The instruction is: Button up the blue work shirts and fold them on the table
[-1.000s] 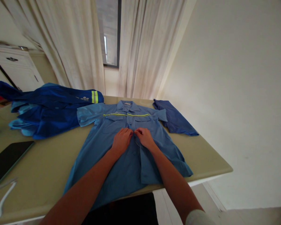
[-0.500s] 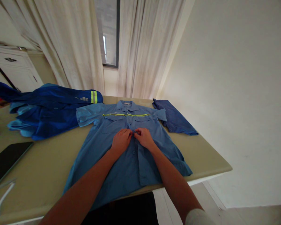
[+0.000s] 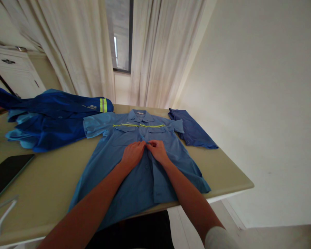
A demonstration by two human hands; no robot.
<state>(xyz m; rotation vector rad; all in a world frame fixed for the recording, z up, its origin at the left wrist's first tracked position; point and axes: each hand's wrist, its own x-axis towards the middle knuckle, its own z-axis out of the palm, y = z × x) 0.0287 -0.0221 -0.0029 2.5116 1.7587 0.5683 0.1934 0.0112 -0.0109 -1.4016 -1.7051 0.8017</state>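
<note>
A blue short-sleeved work shirt (image 3: 111, 186) with a yellow chest stripe lies face up, collar away from me. Its front is parted below my hands, where a button shows on the left panel. My left hand (image 3: 133, 154) pinches the front edge near the middle of the shirt. Close against it, my right hand (image 3: 158, 150) pinches the other front edge. The fingertips meet at the placket and cover whatever button or buttonhole lies between them.
Darker blue work clothes (image 3: 54, 121) with a reflective band lie heaped on the left. Folded dark blue trousers or cloth (image 3: 194, 129) sit at the right. A dark tablet-like slab (image 3: 9, 174) and a white cable (image 3: 1, 221) lie on the table (image 3: 49, 193) at left.
Both hands stay pinched at the same spot on the shirt front, with small finger shifts. The view has moved slightly.
</note>
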